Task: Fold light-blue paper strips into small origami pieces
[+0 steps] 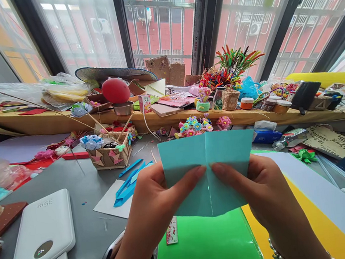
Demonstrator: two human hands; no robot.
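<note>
A sheet of light blue paper with a vertical crease down its middle is held up in front of me. My left hand grips its left half, the thumb lying across the front and pointing to the crease. On the other half my right hand does the same, its thumb tip close to the left one. The other fingers are mostly hidden behind the paper. Below the paper lies a bright green folder or sheet. A small patterned ruler rests at its left edge.
A white power bank with a cable lies at the left. Folded blue paper strips sit on white paper. A decorated cardboard box stands behind them. Yellow paper is at the right. Craft items crowd the wooden shelf.
</note>
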